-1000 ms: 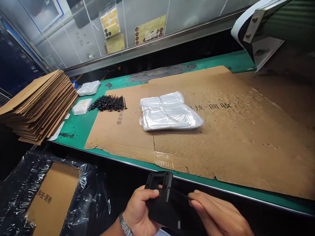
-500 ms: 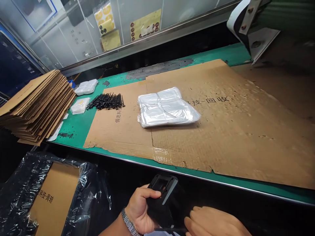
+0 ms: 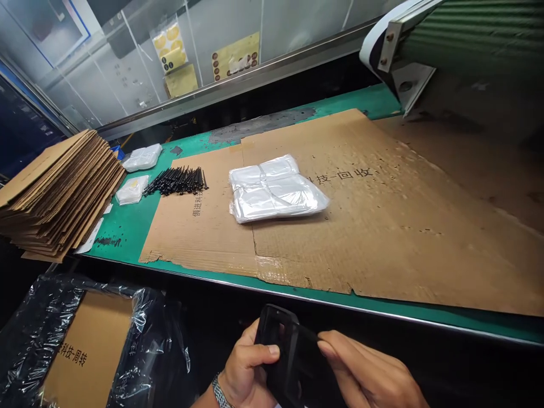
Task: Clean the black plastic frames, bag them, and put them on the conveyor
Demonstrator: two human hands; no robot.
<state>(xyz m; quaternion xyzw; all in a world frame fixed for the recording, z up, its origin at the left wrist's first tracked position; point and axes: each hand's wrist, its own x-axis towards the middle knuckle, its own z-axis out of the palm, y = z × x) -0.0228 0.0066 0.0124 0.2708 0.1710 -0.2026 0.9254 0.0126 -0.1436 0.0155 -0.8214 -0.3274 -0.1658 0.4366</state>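
Since the frame half a second back, the right hand [image 3: 368,368] has risen from the bottom of the view to the upper right side of the black part [image 3: 291,362], which has also changed its tilt; the whole bench scene has slid left, probably camera motion. Left hand [image 3: 250,362]: gripping the part, thumb pressed on its near face, other fingers behind and mostly hidden. Right hand: fingertips drawn together at a dark edge; cannot tell whether they pinch the part or a separate dark piece. Part location: in the hands, on the near side of the green bench [image 3: 123,224], not resting on it. Risks, as judged: a push from the right could twist the part, since mainly the left thumb appears to brace it; if that grip slipped, it would probably fall short of the bench. Lifting forward could knock its top on the bench's metal edge. Room: further movement seems easiest low, toward the person; beyond the edge lie a cardboard sheet [image 3: 382,255], a bag bundle [image 3: 276,190] and black pins [image 3: 176,181].
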